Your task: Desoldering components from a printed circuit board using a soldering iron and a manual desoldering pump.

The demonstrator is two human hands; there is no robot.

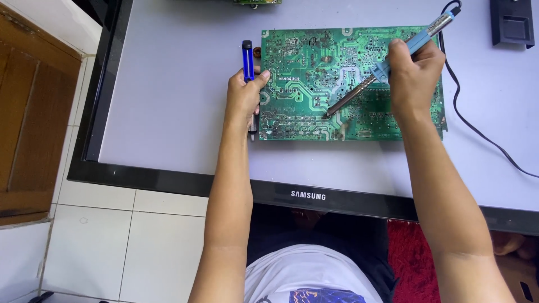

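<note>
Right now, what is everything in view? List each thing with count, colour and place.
circuit board: one, green, middle of the panel
soldering iron: one, blue handle, tip on the board
desoldering pump: one, blue and black, at the board's left edge
cable: one, black, right of the board
flat screen panel: one, grey face, black frame, lying flat as work surface
black box: one, top right corner
wooden door: one, brown, left
floor tiles: white, lower left
red rug: one, bottom right
left hand: holds the pump
right hand: holds the iron
</note>
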